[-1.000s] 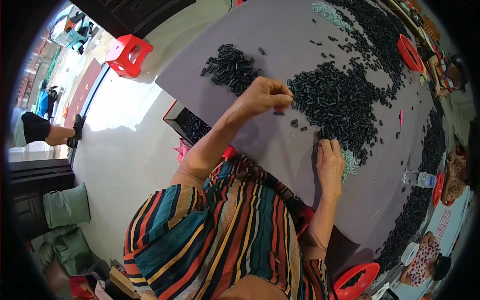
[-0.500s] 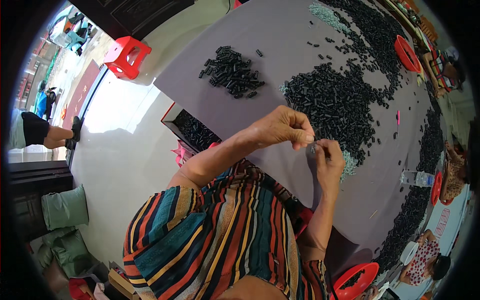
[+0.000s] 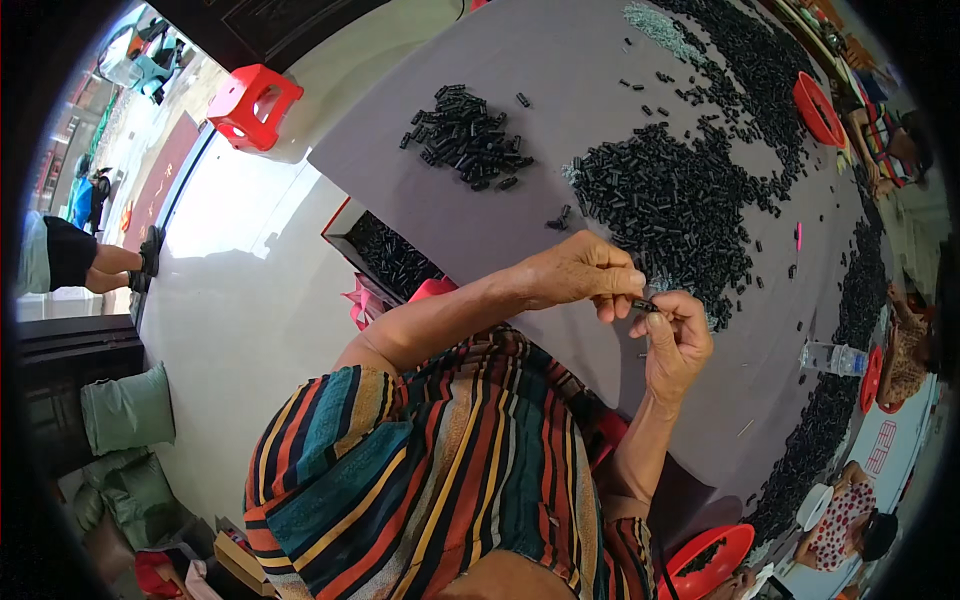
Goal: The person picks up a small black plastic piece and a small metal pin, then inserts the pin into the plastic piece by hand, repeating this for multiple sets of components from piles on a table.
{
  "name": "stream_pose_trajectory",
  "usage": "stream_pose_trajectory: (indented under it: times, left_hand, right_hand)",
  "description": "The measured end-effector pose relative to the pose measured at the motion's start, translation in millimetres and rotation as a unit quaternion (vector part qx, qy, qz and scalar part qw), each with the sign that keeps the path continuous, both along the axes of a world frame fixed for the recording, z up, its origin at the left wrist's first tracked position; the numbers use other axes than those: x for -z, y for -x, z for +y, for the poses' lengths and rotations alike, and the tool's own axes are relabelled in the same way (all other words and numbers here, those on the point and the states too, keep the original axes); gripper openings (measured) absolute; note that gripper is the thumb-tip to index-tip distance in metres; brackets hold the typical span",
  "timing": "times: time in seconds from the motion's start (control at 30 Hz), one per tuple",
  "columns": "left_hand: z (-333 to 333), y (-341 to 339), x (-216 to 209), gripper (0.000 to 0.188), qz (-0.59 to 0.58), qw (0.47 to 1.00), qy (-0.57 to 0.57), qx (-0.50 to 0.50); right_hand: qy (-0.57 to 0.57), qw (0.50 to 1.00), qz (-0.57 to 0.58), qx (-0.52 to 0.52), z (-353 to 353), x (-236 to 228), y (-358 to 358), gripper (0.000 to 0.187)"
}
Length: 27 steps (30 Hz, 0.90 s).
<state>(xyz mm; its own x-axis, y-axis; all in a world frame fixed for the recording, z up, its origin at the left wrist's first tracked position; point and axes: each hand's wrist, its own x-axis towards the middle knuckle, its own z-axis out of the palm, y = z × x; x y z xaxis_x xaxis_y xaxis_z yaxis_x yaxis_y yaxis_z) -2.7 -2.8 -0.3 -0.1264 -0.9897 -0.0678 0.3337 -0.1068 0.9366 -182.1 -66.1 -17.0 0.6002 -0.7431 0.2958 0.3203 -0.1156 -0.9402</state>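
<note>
Both hands meet over the near part of the grey-covered table (image 3: pixel 440 45), fingertips almost touching. In my right hand (image 3: pixel 680 345), thumb and fingers pinch a small black plastic tube (image 3: pixel 645 304). My left hand (image 3: pixel 590 275) is closed at the tube's other end; whatever its fingertips hold is too small and hidden to name. Just beyond the hands spreads a big heap of similar black tubes (image 3: pixel 665 190). Several loose tubes (image 3: pixel 560 218) lie beside my left hand. Small pale clear pieces (image 3: pixel 718 312) show partly behind my right hand.
A smaller tube pile (image 3: pixel 465 138) lies far left on the table. An open box of tubes (image 3: pixel 385 258) stands below the left edge. Red basins (image 3: pixel 818 108) and a clear plastic bottle (image 3: pixel 833 358) are at the right, with other people (image 3: pixel 840 520) seated beyond. A red stool (image 3: pixel 253 105) stands on the floor.
Both hands have shifted nearer and a little right. The black tube now shows clearly between them, and loose tubes show where my left hand was.
</note>
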Motion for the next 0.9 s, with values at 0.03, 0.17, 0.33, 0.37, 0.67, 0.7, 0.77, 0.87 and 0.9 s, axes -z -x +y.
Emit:
stream_pose_trajectory:
  times: [0.03, 0.17, 0.33, 0.37, 0.67, 0.7, 0.77, 0.87, 0.9]
  left_hand:
    - [0.4, 0.1, -1.7, 0.03, 0.017, 1.0, -0.024, -0.008]
    - [0.5, -0.1, -1.3, 0.033, -0.005, 1.0, -0.021, -0.007]
    - [2.0, 2.8, -0.8, 0.027, -0.043, 0.999, 0.02, 0.003]
    - [2.2, 2.5, -1.1, 0.027, -0.042, 0.999, 0.02, 0.003]
    - [2.5, 3.9, -3.3, 0.02, -0.081, 0.996, 0.024, -0.02]
    - [2.7, 4.5, -1.8, 0.018, -0.08, 0.996, 0.039, -0.014]
    - [2.7, 5.7, 0.5, 0.017, -0.08, 0.995, 0.055, -0.007]
    - [2.9, 7.2, 2.3, 0.015, -0.116, 0.992, 0.05, -0.01]
    - [2.4, 8.2, 2.9, 0.015, -0.13, 0.99, 0.048, -0.011]
  right_hand:
    - [-0.016, 1.0, -0.009, 0.0, -0.2, -0.8, 0.0, 0.014]
    - [-0.031, 0.999, -0.022, -0.007, -3.1, -0.9, 1.7, 0.013]
    - [-0.041, 0.999, -0.018, -0.011, -3.9, 2.1, 2.6, 0.014]
    - [-0.041, 0.999, -0.017, -0.01, -3.5, 1.8, 2.2, 0.014]
    - [-0.016, 1.0, -0.015, -0.006, -2.5, 1.0, 2.1, 0.014]
    - [-0.004, 1.0, 0.0, -0.007, -2.1, -0.2, 1.6, 0.013]
    - [0.007, 1.0, 0.014, -0.007, -1.5, -1.0, 1.1, 0.012]
    - [0.015, 1.0, 0.024, 0.003, -0.3, 0.0, 0.3, 0.013]
    - [0.036, 0.999, 0.028, 0.016, -0.1, 1.9, -0.2, 0.013]
